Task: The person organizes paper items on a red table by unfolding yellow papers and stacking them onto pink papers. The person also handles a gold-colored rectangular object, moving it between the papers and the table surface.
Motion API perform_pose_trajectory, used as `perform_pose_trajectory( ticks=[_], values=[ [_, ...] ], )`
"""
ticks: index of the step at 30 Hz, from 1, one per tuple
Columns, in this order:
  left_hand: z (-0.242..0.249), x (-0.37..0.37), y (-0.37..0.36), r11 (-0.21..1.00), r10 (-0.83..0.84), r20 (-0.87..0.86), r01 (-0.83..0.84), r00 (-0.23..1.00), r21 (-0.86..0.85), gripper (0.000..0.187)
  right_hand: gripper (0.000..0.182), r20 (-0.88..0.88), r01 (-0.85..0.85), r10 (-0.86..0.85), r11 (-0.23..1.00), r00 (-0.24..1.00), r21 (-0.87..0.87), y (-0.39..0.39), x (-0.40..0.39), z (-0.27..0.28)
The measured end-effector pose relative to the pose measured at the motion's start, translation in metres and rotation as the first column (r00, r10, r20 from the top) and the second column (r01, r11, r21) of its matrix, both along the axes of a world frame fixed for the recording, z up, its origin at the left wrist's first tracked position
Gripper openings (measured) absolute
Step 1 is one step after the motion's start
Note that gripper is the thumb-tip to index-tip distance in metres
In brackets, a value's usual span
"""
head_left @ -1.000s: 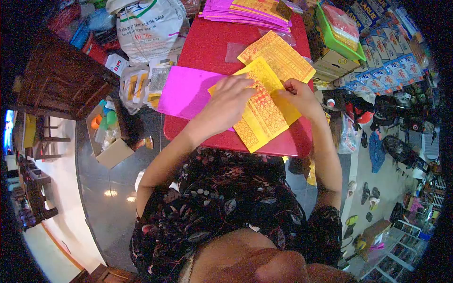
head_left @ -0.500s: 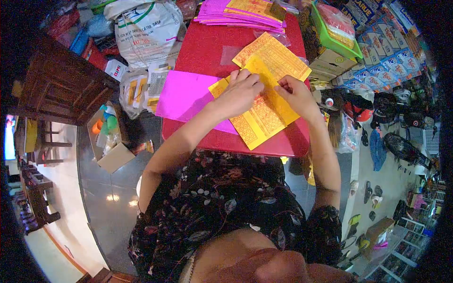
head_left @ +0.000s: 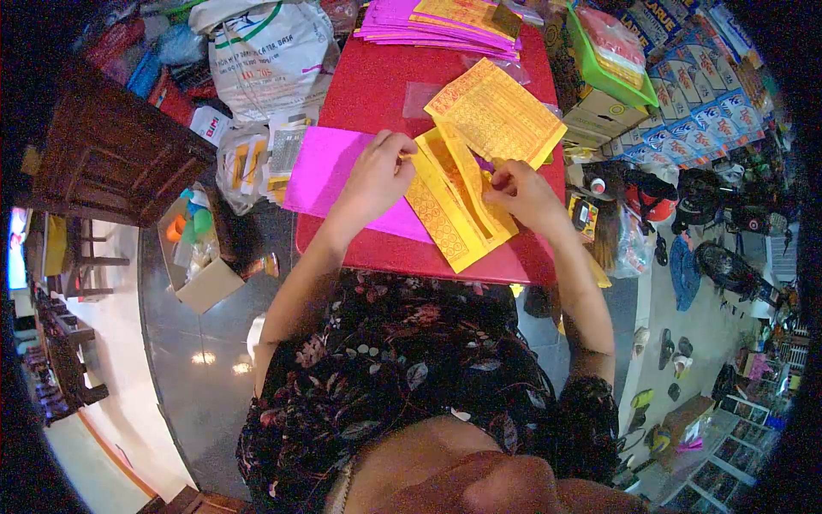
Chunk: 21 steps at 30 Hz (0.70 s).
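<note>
On the red table (head_left: pixel 377 81) lies a folded yellow printed paper (head_left: pixel 449 201) with red patterns. My left hand (head_left: pixel 377 176) pinches its upper left corner. My right hand (head_left: pixel 518 193) grips its right edge, which is lifted and folded over. Under it lies a pink sheet (head_left: pixel 330 171). Another yellow printed sheet (head_left: pixel 497 111) lies flat just beyond my hands.
A stack of pink and yellow papers (head_left: pixel 441 21) sits at the table's far end. A green tray (head_left: pixel 612 51) and boxes (head_left: pixel 685 103) stand to the right. A white sack (head_left: pixel 265 51) and an open carton (head_left: pixel 197 248) are on the floor at left.
Both hands lifted off the flat yellow paper. My left hand moved left to its corner, and the paper's right side is now folded over toward the middle.
</note>
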<state>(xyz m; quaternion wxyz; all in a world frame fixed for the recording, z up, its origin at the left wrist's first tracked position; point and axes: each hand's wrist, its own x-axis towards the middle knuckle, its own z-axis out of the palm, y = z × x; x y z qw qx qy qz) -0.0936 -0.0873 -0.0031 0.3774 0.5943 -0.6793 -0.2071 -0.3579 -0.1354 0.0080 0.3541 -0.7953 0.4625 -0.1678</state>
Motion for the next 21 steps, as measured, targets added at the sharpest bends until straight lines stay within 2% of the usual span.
perform_pose_trajectory(
  ticks=[2,3,4,6,8,10,11,13,14,16,17,18,19,20,21],
  values=[
    [-0.006,-0.001,0.006,0.999,-0.034,0.015,0.034,0.999,0.016,0.016,0.036,-0.065,0.016,-0.017,1.0,0.998,-0.021,0.002,0.003,0.001],
    [-0.008,-0.003,0.009,0.997,-0.059,0.095,0.063,0.994,-0.039,0.017,0.036,-0.066,0.014,-0.015,1.0,0.998,-0.022,0.004,0.005,0.001],
    [-0.01,-0.005,0.011,0.991,-0.08,0.176,0.097,0.981,-0.093,0.017,0.038,-0.034,0.048,-0.047,0.998,0.998,0.028,0.006,0.007,0.002],
    [-0.013,-0.006,0.013,0.99,-0.088,0.169,0.105,0.982,-0.09,0.018,0.041,-0.006,0.083,-0.083,0.994,0.997,0.077,0.005,0.006,0.0],
    [-0.012,-0.007,0.015,0.99,-0.097,0.162,0.112,0.982,-0.087,0.018,0.045,0.133,0.046,-0.068,0.985,0.989,0.168,0.0,0.004,-0.012],
    [-0.007,-0.006,0.017,0.998,-0.067,0.028,0.067,0.997,-0.012,0.019,0.042,0.165,0.043,-0.082,0.973,0.983,0.228,0.0,0.005,-0.008],
    [-0.003,-0.006,0.019,0.998,-0.064,0.027,0.065,0.998,-0.012,0.019,0.04,0.198,0.039,-0.099,0.957,0.975,0.288,0.0,0.006,-0.006],
    [0.003,-0.005,0.022,0.995,-0.045,-0.155,0.058,0.987,0.077,0.016,0.036,0.244,0.011,-0.097,0.943,0.965,0.332,0.002,0.008,-0.002],
    [0.003,-0.004,0.022,0.996,-0.044,-0.155,0.056,0.987,0.075,0.016,0.033,0.289,-0.017,-0.099,0.927,0.952,0.375,0.003,0.01,0.0],
    [0.004,-0.002,0.025,0.993,-0.018,-0.28,0.049,0.96,0.106,0.016,0.03,0.351,-0.042,-0.09,0.935,0.932,0.351,0.007,0.013,0.003],
    [0.007,-0.002,0.027,0.993,-0.017,-0.281,0.049,0.96,0.106,0.016,0.028,0.412,-0.064,-0.081,0.943,0.908,0.326,0.01,0.016,0.004],
    [0.015,-0.002,0.03,0.978,0.027,-0.403,0.059,0.915,0.199,0.019,0.028,0.412,-0.065,-0.08,0.943,0.908,0.327,0.013,0.019,0.012],
    [0.022,-0.002,0.034,0.954,0.084,-0.514,0.08,0.854,0.289,0.023,0.026,0.386,-0.05,-0.051,0.967,0.921,0.248,0.019,0.024,0.026],
    [0.028,-0.003,0.037,0.954,0.086,-0.514,0.078,0.853,0.29,0.023,0.024,0.358,-0.039,-0.023,0.985,0.933,0.167,0.025,0.029,0.04],
    [0.034,-0.004,0.039,0.963,0.09,-0.657,0.103,0.748,0.25,0.033,0.024,0.358,-0.041,-0.021,0.985,0.933,0.166,0.031,0.035,0.053]
  ],
)
